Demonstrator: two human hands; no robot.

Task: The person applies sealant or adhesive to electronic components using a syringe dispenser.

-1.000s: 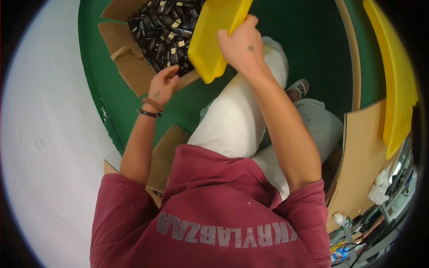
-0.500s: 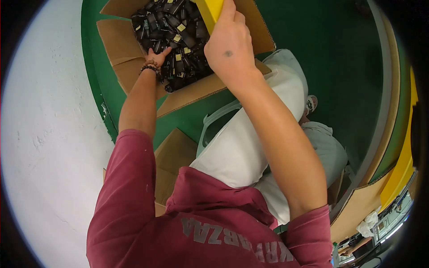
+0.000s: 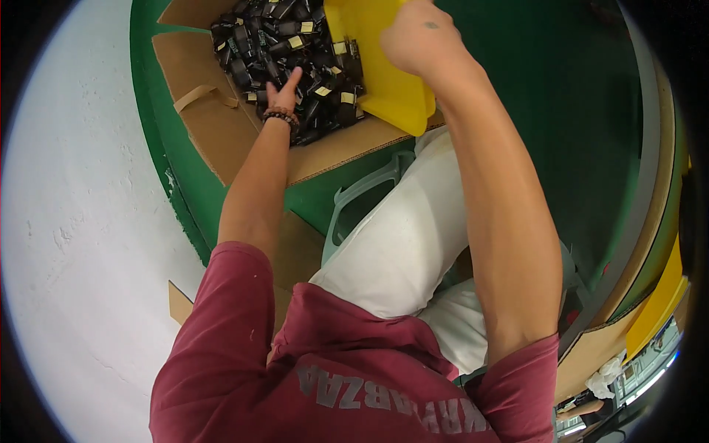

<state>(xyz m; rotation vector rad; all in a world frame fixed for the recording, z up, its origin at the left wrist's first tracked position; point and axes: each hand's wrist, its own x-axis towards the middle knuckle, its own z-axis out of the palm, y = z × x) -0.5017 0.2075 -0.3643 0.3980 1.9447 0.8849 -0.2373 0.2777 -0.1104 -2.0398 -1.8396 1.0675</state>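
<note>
An opened cardboard box (image 3: 347,151) holds a heap of small black packaged pieces (image 3: 269,44) with pale yellow labels; their exact kind is too small to make out. Inside the box, my left hand (image 3: 283,97) rests on the heap with its fingers apart, wearing a beaded bracelet. My right hand (image 3: 425,40) is closed on the edge of a yellow plastic bin (image 3: 391,92), its fingertips partly hidden. The bin tilts over the box's right side, and several black pieces lie against its lower left edge.
A pale grey-green plastic stool (image 3: 338,225) stands below the box, beside my leg. Another cardboard box (image 3: 301,244) sits under my left arm. A white wall (image 3: 81,221) runs along the left, green floor (image 3: 546,88) lies to the right, and a curved grey edge (image 3: 653,159) borders it.
My right hand has moved right, and the yellow bin has come lower into view, tilted over the box. My left hand has shifted right across the black pieces.
</note>
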